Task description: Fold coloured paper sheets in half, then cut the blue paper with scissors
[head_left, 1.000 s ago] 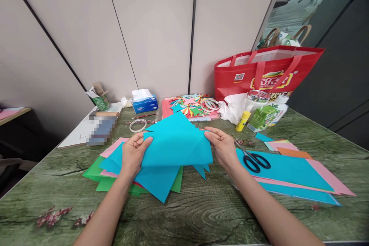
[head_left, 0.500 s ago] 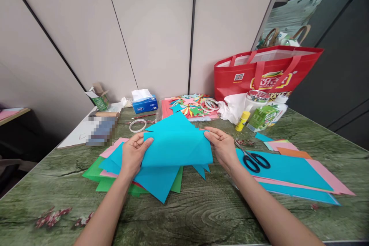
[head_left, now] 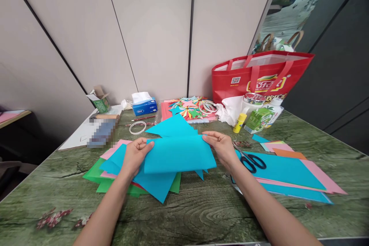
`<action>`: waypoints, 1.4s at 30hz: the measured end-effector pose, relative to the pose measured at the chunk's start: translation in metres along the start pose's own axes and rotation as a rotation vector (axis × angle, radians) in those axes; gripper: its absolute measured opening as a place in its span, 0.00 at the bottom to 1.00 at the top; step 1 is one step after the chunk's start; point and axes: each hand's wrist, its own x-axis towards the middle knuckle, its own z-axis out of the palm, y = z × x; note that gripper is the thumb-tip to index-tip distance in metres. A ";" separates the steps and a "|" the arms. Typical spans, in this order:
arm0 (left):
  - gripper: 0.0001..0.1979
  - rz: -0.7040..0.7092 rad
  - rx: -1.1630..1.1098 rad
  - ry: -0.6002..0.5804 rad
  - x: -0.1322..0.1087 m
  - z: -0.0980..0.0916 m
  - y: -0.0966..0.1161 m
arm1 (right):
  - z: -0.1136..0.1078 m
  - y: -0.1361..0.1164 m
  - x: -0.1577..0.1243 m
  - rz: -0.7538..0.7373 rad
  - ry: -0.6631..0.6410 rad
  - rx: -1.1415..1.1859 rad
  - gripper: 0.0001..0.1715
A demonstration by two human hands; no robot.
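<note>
Above the pile of green and pink paper sheets (head_left: 100,171), pinching a big blue paper sheet (head_left: 178,154) tight with left hand (head_left: 134,156) and right hand (head_left: 221,148).

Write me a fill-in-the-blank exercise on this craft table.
1. The left hand and right hand hold a ____ sheet.
2. The scissors lie beside the ____ hand.
3. The bag behind the glue stick is ____.
Missing words: blue; right; red.
</note>
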 end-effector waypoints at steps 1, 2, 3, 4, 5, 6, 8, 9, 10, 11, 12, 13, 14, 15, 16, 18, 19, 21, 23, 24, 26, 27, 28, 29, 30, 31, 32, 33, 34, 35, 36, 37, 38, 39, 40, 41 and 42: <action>0.16 -0.007 0.056 -0.023 -0.002 -0.002 0.002 | -0.004 0.000 0.000 0.018 -0.019 -0.039 0.18; 0.17 -0.008 0.108 -0.049 -0.005 -0.003 0.003 | -0.008 0.000 -0.001 0.034 -0.042 -0.079 0.17; 0.17 -0.009 0.159 -0.076 -0.008 -0.005 0.005 | -0.012 0.001 -0.002 0.051 -0.071 -0.118 0.17; 0.18 -0.012 0.204 -0.104 -0.012 -0.006 0.007 | -0.016 0.003 -0.004 0.073 -0.100 -0.149 0.17; 0.18 -0.016 0.246 -0.124 -0.016 -0.007 0.009 | -0.018 0.005 -0.007 0.094 -0.119 -0.176 0.17; 0.19 -0.025 0.286 -0.135 -0.019 -0.008 0.009 | -0.020 0.009 -0.010 0.114 -0.130 -0.194 0.17; 0.19 -0.046 0.348 -0.131 -0.024 -0.010 0.008 | -0.021 0.016 -0.016 0.138 -0.136 -0.209 0.18; 0.20 -0.053 0.362 -0.117 -0.026 -0.011 0.005 | -0.021 0.020 -0.019 0.135 -0.136 -0.211 0.18; 0.20 -0.059 0.369 -0.101 -0.027 -0.011 0.002 | -0.020 0.023 -0.022 0.125 -0.137 -0.215 0.18; 0.20 -0.066 0.373 -0.086 -0.028 -0.012 -0.002 | -0.019 0.027 -0.024 0.108 -0.137 -0.222 0.18; 0.20 -0.071 0.376 -0.074 -0.028 -0.013 -0.007 | -0.019 0.030 -0.025 0.083 -0.141 -0.236 0.18; 0.20 -0.070 0.381 -0.062 -0.028 -0.014 -0.011 | -0.018 0.033 -0.026 0.052 -0.147 -0.259 0.18; 0.20 -0.066 0.389 -0.049 -0.027 -0.014 -0.015 | -0.018 0.036 -0.026 0.016 -0.152 -0.290 0.17; 0.20 -0.060 0.399 -0.040 -0.027 -0.015 -0.019 | -0.019 0.038 -0.026 -0.024 -0.157 -0.331 0.17; 0.20 -0.049 0.412 -0.035 -0.027 -0.016 -0.022 | -0.019 0.041 -0.026 -0.066 -0.158 -0.379 0.16; 0.20 -0.026 0.442 -0.037 -0.026 -0.017 -0.026 | -0.021 0.045 -0.024 -0.142 -0.150 -0.481 0.15; 0.20 -0.020 0.455 -0.044 -0.026 -0.017 -0.028 | -0.021 0.047 -0.024 -0.169 -0.146 -0.529 0.14; 0.20 -0.013 0.478 -0.062 -0.026 -0.018 -0.029 | -0.022 0.048 -0.024 -0.207 -0.142 -0.609 0.14; 0.20 -0.009 0.497 -0.075 -0.026 -0.018 -0.029 | -0.021 0.048 -0.024 -0.230 -0.143 -0.667 0.13; 0.19 -0.005 0.512 -0.081 -0.025 -0.019 -0.030 | -0.021 0.047 -0.025 -0.239 -0.142 -0.694 0.12; 0.19 0.009 0.553 -0.088 -0.023 -0.019 -0.032 | -0.019 0.044 -0.028 -0.253 -0.140 -0.761 0.11; 0.18 0.019 0.581 -0.088 -0.022 -0.020 -0.034 | -0.018 0.042 -0.029 -0.257 -0.141 -0.804 0.11; 0.17 0.030 0.614 -0.087 -0.021 -0.020 -0.036 | -0.017 0.041 -0.031 -0.260 -0.144 -0.854 0.10; 0.16 0.040 0.652 -0.083 -0.020 -0.020 -0.037 | -0.015 0.040 -0.033 -0.264 -0.147 -0.912 0.09; 0.14 0.050 0.693 -0.078 -0.019 -0.020 -0.039 | -0.014 0.038 -0.035 -0.271 -0.149 -0.976 0.09; 0.13 0.059 0.737 -0.073 -0.018 -0.020 -0.040 | -0.012 0.037 -0.037 -0.279 -0.150 -1.044 0.08; 0.11 0.068 0.776 -0.071 -0.018 -0.019 -0.041 | -0.010 0.036 -0.038 -0.286 -0.152 -1.115 0.08; 0.08 0.075 0.804 -0.069 -0.019 -0.018 -0.040 | -0.008 0.035 -0.039 -0.289 -0.157 -1.188 0.09; 0.05 0.086 0.836 -0.075 -0.020 -0.016 -0.039 | -0.006 0.033 -0.040 -0.288 -0.169 -1.259 0.10; 0.06 0.104 0.891 -0.095 -0.021 -0.014 -0.037 | -0.003 0.032 -0.041 -0.281 -0.187 -1.328 0.11; 0.10 0.117 0.984 -0.129 -0.023 -0.011 -0.034 | -0.001 0.030 -0.041 -0.270 -0.209 -1.393 0.12; 0.13 0.124 1.102 -0.174 -0.025 -0.008 -0.031 | 0.000 0.029 -0.041 -0.259 -0.231 -1.452 0.13; 0.14 0.121 1.237 -0.224 -0.027 -0.005 -0.027 | 0.002 0.027 -0.041 -0.250 -0.251 -1.507 0.13; 0.15 0.104 1.357 -0.267 -0.029 -0.001 -0.023 | 0.004 0.025 -0.041 -0.241 -0.269 -1.554 0.14; 0.15 0.083 1.435 -0.295 -0.031 0.002 -0.020 | 0.005 0.023 -0.041 -0.237 -0.280 -1.594 0.14; 0.15 0.064 1.478 -0.303 -0.032 0.005 -0.017 | 0.007 0.021 -0.041 -0.235 -0.288 -1.627 0.14; 0.14 0.068 1.502 -0.298 -0.033 0.008 -0.015 | 0.009 0.019 -0.041 -0.238 -0.294 -1.654 0.13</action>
